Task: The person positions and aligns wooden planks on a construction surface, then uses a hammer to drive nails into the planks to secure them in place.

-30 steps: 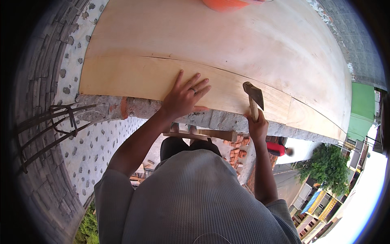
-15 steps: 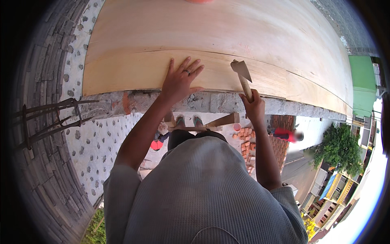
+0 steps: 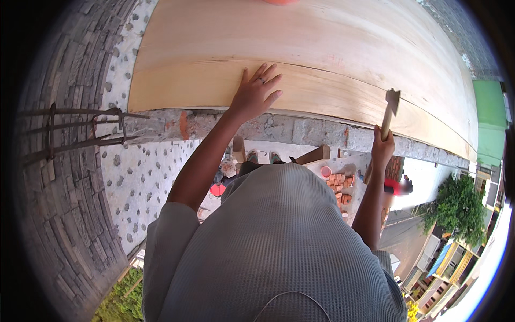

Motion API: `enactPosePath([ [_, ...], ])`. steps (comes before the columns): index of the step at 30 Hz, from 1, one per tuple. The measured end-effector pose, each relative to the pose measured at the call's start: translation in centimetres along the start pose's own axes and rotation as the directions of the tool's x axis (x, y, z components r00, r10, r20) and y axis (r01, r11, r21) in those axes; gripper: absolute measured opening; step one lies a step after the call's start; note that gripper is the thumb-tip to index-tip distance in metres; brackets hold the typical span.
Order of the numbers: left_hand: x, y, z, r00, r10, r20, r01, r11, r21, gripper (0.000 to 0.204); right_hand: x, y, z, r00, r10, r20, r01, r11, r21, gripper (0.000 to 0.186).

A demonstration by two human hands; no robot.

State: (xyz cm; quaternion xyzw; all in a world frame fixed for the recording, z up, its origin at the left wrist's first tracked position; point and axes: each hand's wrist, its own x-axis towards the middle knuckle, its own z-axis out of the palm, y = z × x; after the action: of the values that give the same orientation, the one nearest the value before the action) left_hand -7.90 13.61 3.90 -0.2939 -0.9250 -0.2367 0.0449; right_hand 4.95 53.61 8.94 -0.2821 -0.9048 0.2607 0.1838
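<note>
My left hand (image 3: 253, 96) rests with fingers spread on the pale yellow plywood strip (image 3: 188, 83), close to its near edge. There is a ring on one finger. Farther right, my right hand (image 3: 383, 146) grips the wooden handle of an adze hammer (image 3: 392, 102). Its metal head, with a flat blade, stands over the strip near the seam with the larger plywood sheet (image 3: 300, 37). Whether the head touches the wood I cannot tell. Beneath the strip's near edge runs a rough concrete and brick wall top (image 3: 268, 129).
Rusty rebar (image 3: 80, 131) juts out at the left, beside a stone-clad wall (image 3: 59, 188). An orange object (image 3: 281, 1) lies at the far edge. Far below are stacked bricks (image 3: 339, 182), a pink bucket (image 3: 325, 172), timber (image 3: 314, 155) and a person in red (image 3: 394, 186).
My right hand has carried the adze hammer to the right along the plywood strip. My left hand stays flat on the wood. The whole view has shifted slightly.
</note>
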Motion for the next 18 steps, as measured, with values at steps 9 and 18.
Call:
enactPosePath([
  [9,1.4,2.1,1.8,0.996,-0.041,-0.075,0.050,0.991,0.126,0.071,-3.1,-1.9,5.5,0.950,0.036,0.311,-0.122,0.957,0.263,0.028],
  [18,2.2,2.1,1.9,0.992,-0.085,-0.094,0.092,0.993,0.077,0.066,-2.3,-1.3,8.2,0.967,-0.100,0.235,0.088,0.994,0.064,0.039],
])
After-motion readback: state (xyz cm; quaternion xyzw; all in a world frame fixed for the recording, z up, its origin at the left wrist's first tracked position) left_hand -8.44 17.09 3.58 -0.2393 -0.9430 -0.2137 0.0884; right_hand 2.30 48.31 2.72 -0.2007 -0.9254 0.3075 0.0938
